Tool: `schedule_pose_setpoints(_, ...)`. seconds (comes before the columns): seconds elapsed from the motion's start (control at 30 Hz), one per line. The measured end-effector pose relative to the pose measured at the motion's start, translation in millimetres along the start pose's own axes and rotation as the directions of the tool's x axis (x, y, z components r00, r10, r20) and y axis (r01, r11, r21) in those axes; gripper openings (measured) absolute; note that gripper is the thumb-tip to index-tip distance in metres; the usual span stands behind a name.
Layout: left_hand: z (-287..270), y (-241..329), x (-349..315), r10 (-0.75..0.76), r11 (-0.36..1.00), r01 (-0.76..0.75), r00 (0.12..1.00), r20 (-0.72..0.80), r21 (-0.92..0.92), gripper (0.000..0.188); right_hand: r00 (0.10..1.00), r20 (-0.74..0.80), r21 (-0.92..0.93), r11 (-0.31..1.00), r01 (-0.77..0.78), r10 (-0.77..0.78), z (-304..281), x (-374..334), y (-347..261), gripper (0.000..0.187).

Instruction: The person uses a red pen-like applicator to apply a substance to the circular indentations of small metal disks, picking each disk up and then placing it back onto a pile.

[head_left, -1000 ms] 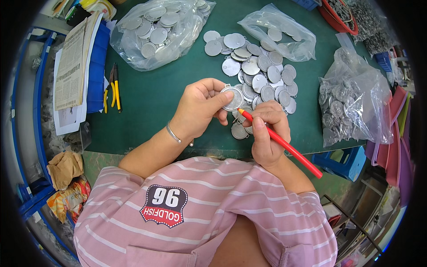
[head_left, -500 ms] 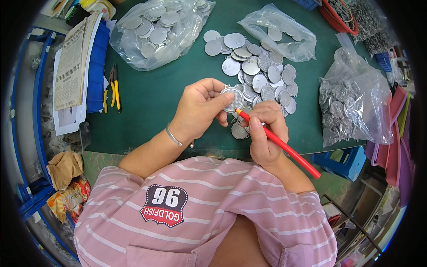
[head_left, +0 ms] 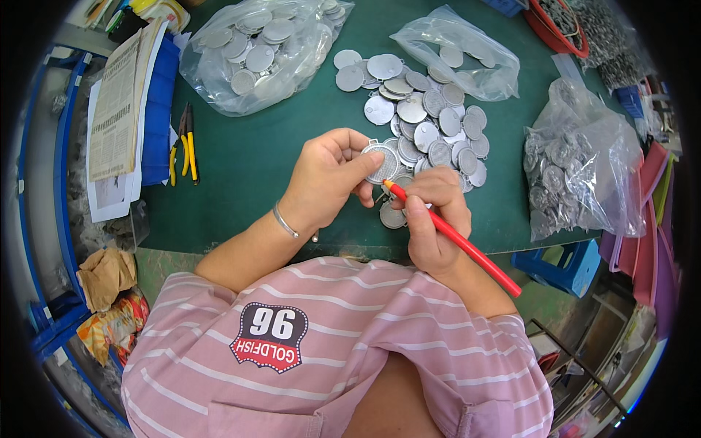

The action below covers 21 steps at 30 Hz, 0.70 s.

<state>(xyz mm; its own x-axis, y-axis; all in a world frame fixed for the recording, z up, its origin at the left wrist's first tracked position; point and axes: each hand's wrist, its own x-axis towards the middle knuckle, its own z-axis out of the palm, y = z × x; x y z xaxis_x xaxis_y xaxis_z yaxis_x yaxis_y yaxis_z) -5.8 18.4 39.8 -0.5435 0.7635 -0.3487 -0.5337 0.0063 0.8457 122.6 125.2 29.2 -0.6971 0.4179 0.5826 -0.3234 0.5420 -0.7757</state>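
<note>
Between thumb and fingers, my left hand (head_left: 332,171) grips a round silver metal disc (head_left: 380,164) with a small loop at its rim and a textured face. My right hand (head_left: 440,215) is closed around a red pencil-like tool (head_left: 475,254), slanting down to the right. Its tip rests at or very near the disc's lower edge; whether it touches I cannot tell. Just beyond both hands lies a heap of similar silver discs (head_left: 426,136), some with plain faces and some textured. One more disc (head_left: 393,215) lies below the held one, partly hidden by my right hand.
A clear bag of discs (head_left: 255,55) stands at the far left, another bag (head_left: 467,55) at the far middle. On the right sits a bag of metal parts (head_left: 577,164). Yellow-handled pliers (head_left: 187,150) lie beside a blue tray (head_left: 162,109) with papers. A red basin (head_left: 558,25) stands far right.
My right hand and the red tool have shifted slightly left and down along the disc's edge. My left hand still holds the disc in the same place.
</note>
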Motion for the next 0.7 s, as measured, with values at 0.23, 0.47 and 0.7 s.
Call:
schedule_pose_setpoints(0.23, -0.2, 2.7, 0.4, -0.048, 0.996, 0.047, 0.999, -0.013, -0.074, 0.017, 1.0, 0.028, 0.038, 0.999, 0.007, -0.008, 0.3, -2.0, -0.3, 0.008)
schedule_pose_setpoints(0.47, -4.6, 2.7, 2.6, -0.224, 0.949, 0.228, 0.974, 0.045, -0.219, 0.024, 0.998, 0.026, 0.001, 0.999, 0.05, -0.05, -0.6, 0.2, -1.1, 0.01)
schedule_pose_setpoints(0.7, -6.3, 1.9, 2.7, -0.271, 0.918, 0.285, 0.959, 0.087, -0.277, 0.022, 0.997, 0.022, -0.005, 0.997, 0.079, -0.079, 2.1, -1.9, 0.5, 0.014)
